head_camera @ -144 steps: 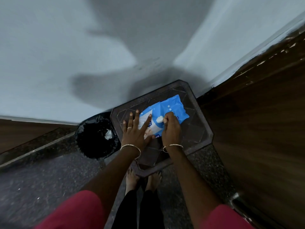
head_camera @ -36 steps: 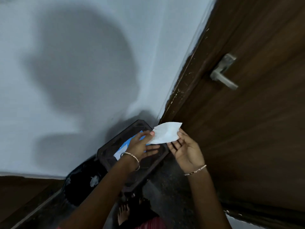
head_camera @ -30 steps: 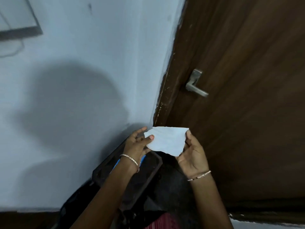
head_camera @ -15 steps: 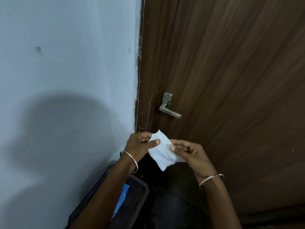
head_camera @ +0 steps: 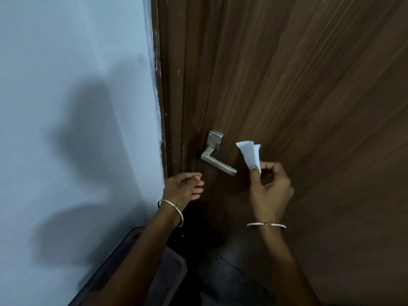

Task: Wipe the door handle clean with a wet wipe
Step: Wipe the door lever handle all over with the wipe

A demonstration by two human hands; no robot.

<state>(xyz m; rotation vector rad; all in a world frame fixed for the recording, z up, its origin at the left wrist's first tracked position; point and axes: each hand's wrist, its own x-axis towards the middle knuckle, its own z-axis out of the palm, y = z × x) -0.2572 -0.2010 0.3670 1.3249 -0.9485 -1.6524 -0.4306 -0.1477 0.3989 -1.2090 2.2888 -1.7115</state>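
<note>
**Wipe held up beside the metal handle**

The right hand (head_camera: 270,191) is pinching a white wet wipe (head_camera: 250,154) between thumb and forefinger, while the other fingers are curling loosely toward the palm. The wipe is standing up from the grip as a soft, crumpled, roughly triangular fold, thin and matte, with its upper edges flaring apart. It is hanging in the air just to the right of the door handle (head_camera: 217,154), close to the lever's free end but not touching it.

The handle is showing a brushed, silvery metal finish: a squared back plate sitting flat on the door, and a straight, square-edged lever slanting down to the right from it. The plate is looking faintly smudged.

The left hand (head_camera: 184,188) is hovering just below and to the left of the handle, gripping nothing, its fingers gently bent and bunched together. Each wrist is wearing a thin metal bangle (head_camera: 266,225).

The door (head_camera: 309,96) is showing dark brown wood with long, streaky grain, and its frame edge is looking scuffed and flecked with pale paint. To the left, a smooth, pale blue wall (head_camera: 66,62) is carrying soft shadows. Low down, the corner of a dark, hard-edged stand (head_camera: 159,274) is poking into view, its material unclear.
</note>
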